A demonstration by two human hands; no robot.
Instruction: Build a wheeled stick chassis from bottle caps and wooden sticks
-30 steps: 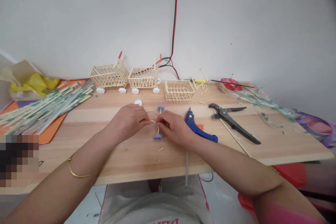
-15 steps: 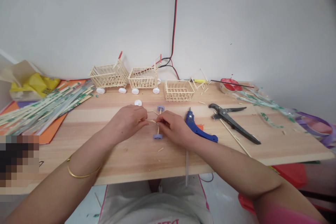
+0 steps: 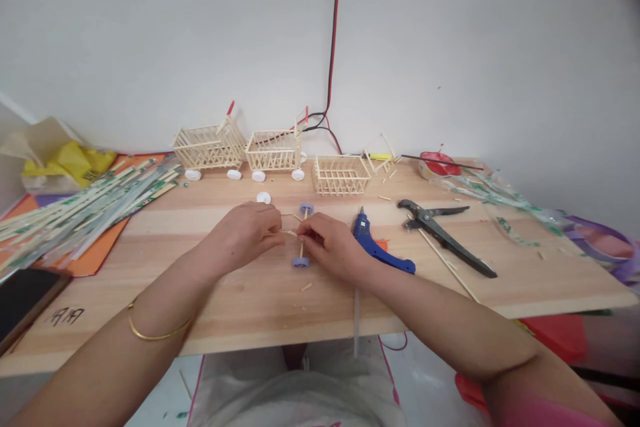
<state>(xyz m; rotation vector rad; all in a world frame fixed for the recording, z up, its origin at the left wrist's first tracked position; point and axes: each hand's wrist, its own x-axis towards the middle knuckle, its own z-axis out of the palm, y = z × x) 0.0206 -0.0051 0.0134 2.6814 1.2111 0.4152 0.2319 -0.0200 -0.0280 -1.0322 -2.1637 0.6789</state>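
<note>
Between my hands lies a small frame of thin wooden sticks [image 3: 289, 232], joined to a wheel axle [image 3: 302, 250]. That axle carries a purple-grey wheel [image 3: 301, 262] at its near end and another wheel [image 3: 307, 208] at its far end. My left hand [image 3: 245, 233] is closed in a pinch at the frame's left side. My right hand [image 3: 330, 243] pinches the frame's right side beside the axle, its fingertips partly hiding the joint. A white wheel [image 3: 263, 198] sits just beyond my left hand. Close to my right hand rests a blue glue gun [image 3: 373, 243].
Two stick carts [image 3: 207, 147] on white wheels and a wheelless stick basket [image 3: 341, 175] stand along the wall. Black-handled cutters [image 3: 440, 230] lie right, above a loose stick [image 3: 450, 265]. Bundled sticks [image 3: 115, 207] and a dark phone [image 3: 25, 300] are left.
The view has tilted very slightly. Both hands keep their pinch on the stick frame, with hardly any movement.
</note>
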